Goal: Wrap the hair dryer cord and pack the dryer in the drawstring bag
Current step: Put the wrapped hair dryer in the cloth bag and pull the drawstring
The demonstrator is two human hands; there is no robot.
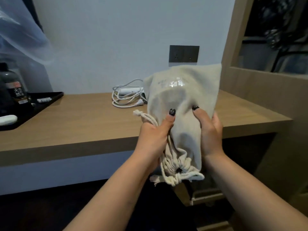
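In the head view, both hands grip the drawstring bag (183, 104) at centre frame: the left hand (154, 136) curls round its left side and the drawstring (146, 118), the right hand (210, 132) round its right side. The bag's long axis runs away from the person, cinched mouth nearest, lower centre. The hair dryer cord (124, 97) lies coiled on the worktop (75, 117) just behind the bag, nearer the left hand; the dryer itself I cannot make out.
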